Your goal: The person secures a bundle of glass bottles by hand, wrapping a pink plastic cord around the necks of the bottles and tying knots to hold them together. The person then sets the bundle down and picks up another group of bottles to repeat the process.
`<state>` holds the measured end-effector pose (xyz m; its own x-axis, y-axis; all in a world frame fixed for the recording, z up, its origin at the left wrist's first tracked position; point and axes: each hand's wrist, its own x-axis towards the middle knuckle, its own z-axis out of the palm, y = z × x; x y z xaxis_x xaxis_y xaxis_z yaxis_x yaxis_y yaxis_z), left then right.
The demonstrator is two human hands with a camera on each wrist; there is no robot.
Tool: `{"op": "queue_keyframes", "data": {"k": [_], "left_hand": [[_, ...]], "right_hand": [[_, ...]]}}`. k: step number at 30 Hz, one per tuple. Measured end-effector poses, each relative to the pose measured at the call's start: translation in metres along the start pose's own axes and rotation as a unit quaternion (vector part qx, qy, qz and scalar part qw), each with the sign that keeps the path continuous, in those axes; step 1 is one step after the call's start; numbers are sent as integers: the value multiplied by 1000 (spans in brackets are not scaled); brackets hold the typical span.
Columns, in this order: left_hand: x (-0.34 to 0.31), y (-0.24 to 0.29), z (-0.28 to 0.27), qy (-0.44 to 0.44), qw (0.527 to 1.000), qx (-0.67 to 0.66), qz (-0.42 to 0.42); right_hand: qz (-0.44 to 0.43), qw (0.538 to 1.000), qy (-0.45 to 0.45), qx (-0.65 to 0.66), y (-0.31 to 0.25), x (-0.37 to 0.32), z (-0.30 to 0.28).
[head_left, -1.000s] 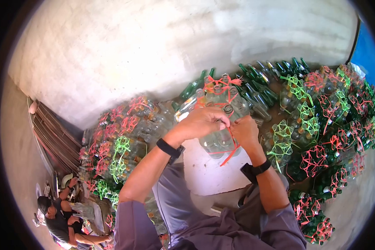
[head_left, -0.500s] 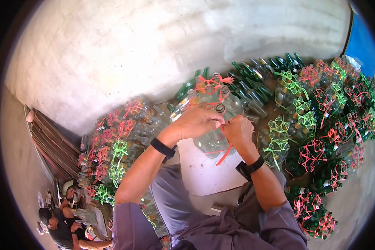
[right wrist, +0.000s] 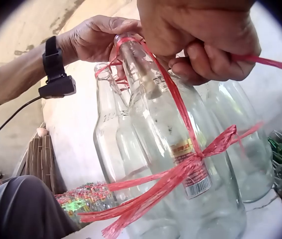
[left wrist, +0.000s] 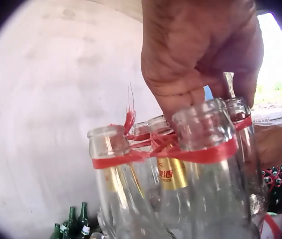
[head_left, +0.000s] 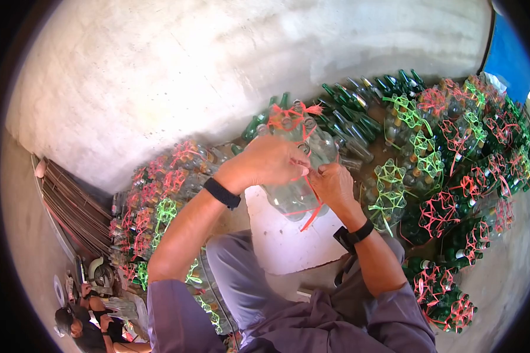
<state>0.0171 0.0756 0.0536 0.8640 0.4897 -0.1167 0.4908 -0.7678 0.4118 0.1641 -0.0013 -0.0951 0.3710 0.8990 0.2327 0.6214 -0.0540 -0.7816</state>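
A bundle of clear glass bottles (head_left: pixel 288 197) stands upright on a white board (head_left: pixel 277 244). Red plastic twine (right wrist: pixel 183 107) winds round the necks and is knotted across the bodies, its loose ends hanging. Over the near necks, my left hand (head_left: pixel 274 160) pinches twine between thumb and fingers. Right beside it my right hand (head_left: pixel 334 187) grips the twine in curled fingers, and a strand trails out past the fist. In the left wrist view, my left fingers reach down behind a bottle neck (left wrist: pixel 203 124) ringed with red twine; their tips are hidden there.
Bottles tied with red and green twine crowd the floor at right (head_left: pixel 441 206) and left (head_left: pixel 165 182). Loose green bottles (head_left: pixel 353 112) lean along the pale wall (head_left: pixel 218 70). Thin rods (head_left: pixel 76 206) lie at far left, near a seated person (head_left: pixel 91 329).
The view has shifted, so the bundle and both hands sit further left. My left hand has rolled over more, its back turned up. Both hands stay at the near necks with the twine.
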Motion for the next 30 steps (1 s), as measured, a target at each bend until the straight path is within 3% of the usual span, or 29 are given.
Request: {"op": "queue_keyframes", "data": {"k": [3,5,9,11,15,18,20,23,26,28,30], "left_hand": [[3,7,-11,4,997,75,32],[3,6,-15,2,998,4,-60],[-5,-5,-19,80,991,-79,-73],[-16,0,-27,131,958,-244,-74],[-40,26,-32,171,941,-283,-74],[-61,42,-24,207,926,-314,-43],[-73,54,-15,212,883,-418,-29],[-83,66,16,246,869,-430,5],[-89,74,35,242,845,-476,26],[-90,76,51,236,830,-503,33],[-87,78,69,206,868,-451,32]], "right_hand": [[-12,1000,0,3,-2,-4,-8],[-12,1000,-24,-15,-3,-6,-13],[-58,997,-34,-32,-2,-10,-22],[-40,999,-11,-15,10,-11,-17],[-58,995,25,-72,26,-17,-19],[-58,996,-33,-54,44,-21,-18],[-25,986,-163,-38,49,-23,-17],[-51,972,-228,15,55,-28,-10],[-131,969,-185,102,55,-41,-2],[-137,972,-176,70,58,-54,10],[-146,975,-164,40,66,-61,27]]}}
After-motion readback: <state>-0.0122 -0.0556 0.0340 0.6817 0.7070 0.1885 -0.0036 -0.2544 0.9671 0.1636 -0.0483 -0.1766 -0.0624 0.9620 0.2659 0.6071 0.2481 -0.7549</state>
